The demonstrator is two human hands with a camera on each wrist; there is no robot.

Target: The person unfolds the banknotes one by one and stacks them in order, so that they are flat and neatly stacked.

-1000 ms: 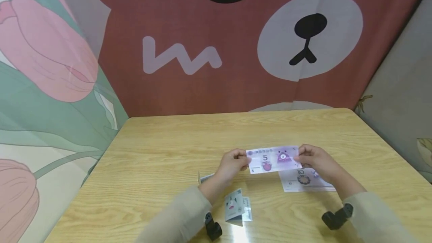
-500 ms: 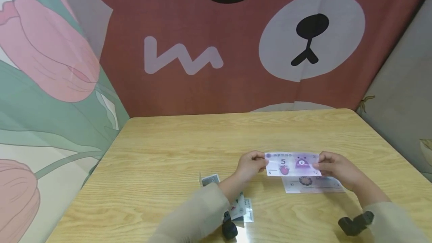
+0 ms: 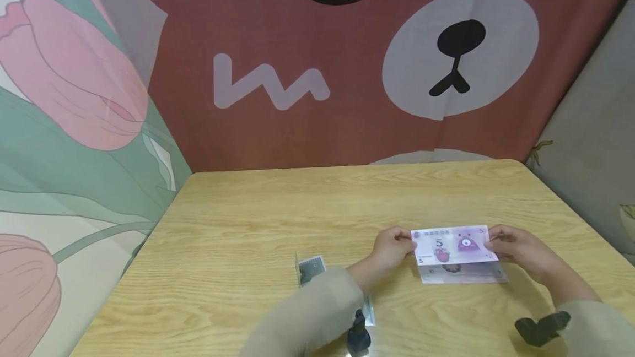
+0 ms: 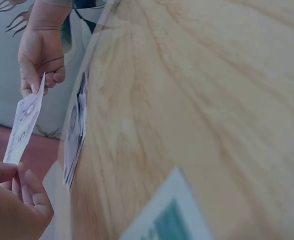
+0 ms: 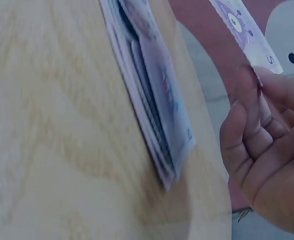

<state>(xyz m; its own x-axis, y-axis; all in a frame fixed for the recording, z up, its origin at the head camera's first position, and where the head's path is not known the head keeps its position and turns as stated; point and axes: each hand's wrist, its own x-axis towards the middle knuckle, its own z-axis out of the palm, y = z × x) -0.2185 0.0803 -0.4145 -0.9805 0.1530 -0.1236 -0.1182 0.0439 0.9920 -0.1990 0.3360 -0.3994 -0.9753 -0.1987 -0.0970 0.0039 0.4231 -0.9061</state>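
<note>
My right wrist cam shows the stack of notes (image 5: 154, 100) close to edge-on, so I can see several layers with gaps between them. From the head cam it's only a pale strip with a dark ring print, mostly tucked behind the 5 note (image 3: 452, 244). The head view does get a greyish folded paper (image 3: 311, 269) at about 8 o'clock from my left hand (image 3: 391, 249), partly hidden by my beige sleeve (image 3: 312, 310). Left wrist cam has a blurry teal-printed paper (image 4: 172, 212) at 6 o'clock in its frame, can't say for sure which one it is.

The 5 note itself is pale lilac, with a purple one-eyed monster on its right half, a round pinkish figure under the big 5, and smaller 5s in the corners. Looks pretty flat from my head, slightly bent from the left wrist.

It's up off the wooden table (image 3: 278, 208), at 3 o'clock from my left hand, where thumb and finger pinch its left edge. It's also at 9 o'clock from my right hand (image 3: 518, 249), which pinches the other end. The stack lies at 6 o'clock below it, not touching.
</note>
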